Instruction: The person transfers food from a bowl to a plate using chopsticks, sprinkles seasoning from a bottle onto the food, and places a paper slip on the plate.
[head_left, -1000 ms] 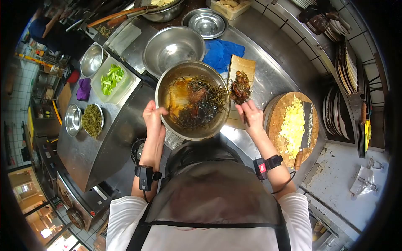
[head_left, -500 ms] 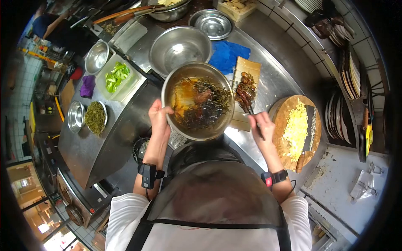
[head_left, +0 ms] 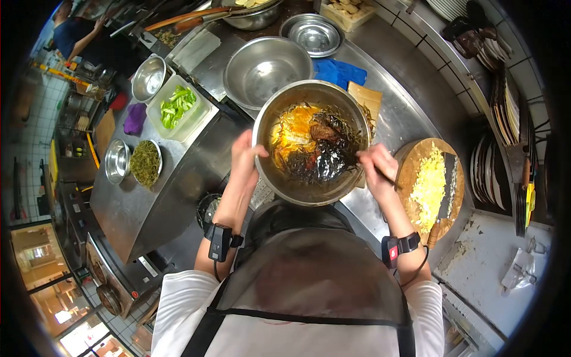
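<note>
Both hands are seen on one steel mixing bowl, which is taken as the landmark for everything else. Its left rim is gripped by the left hand, thumb hooked over the edge and fingers closed against the outer wall, so that the bowl is held up and tilted toward the person. The right hand is closed around a thin utensil (chopsticks, as far as can be told) at the bowl's right rim, with the tips reaching in among the contents. Inside the bowl, dark braised pieces are seen with stringy greens and an orange sauce pooled toward the left.

Beyond the bowl, an empty steel bowl rests on the table, and a blue cloth lies just to the right of that. A wooden board is partly hidden behind the bowl's right rim. To the right of the bowl, a round chopping block carries chopped pale food and a cleaver. To the left of the bowl, a plastic tub of green vegetables and a small dish of dried greens are set on a lower steel surface.
</note>
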`<state>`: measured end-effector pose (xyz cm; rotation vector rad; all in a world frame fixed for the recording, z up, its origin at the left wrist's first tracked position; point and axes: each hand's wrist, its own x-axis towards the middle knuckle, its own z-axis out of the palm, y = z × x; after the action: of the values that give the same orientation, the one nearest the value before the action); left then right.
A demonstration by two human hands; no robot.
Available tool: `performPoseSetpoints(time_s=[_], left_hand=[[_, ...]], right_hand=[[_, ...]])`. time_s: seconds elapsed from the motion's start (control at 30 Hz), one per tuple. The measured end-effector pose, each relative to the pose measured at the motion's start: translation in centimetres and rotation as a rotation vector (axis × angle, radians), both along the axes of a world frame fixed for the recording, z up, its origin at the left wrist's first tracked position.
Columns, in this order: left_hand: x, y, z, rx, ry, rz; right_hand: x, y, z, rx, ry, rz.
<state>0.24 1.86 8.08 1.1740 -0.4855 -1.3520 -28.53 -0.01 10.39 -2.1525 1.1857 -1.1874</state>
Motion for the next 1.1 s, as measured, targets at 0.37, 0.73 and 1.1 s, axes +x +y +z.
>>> performPoseSetpoints(time_s=[0.37,0.73,1.1], left_hand=[[-0.3,0.0,-1.1,-0.008,-0.069,0.053],[-1.1,-0.6,-0.8,-0.004,-0.063,0.066],[-0.8,-0.5,-0.4,-0.017,-0.098,0.125]], right_hand=[[-1.8,2.3,1.0,0.371,-0.002,-0.197],[-1.2,1.7,0.8,0.387,-0.565,-0.305],[0.1,4.6,0.0,0.345,-0.089,-0.108]])
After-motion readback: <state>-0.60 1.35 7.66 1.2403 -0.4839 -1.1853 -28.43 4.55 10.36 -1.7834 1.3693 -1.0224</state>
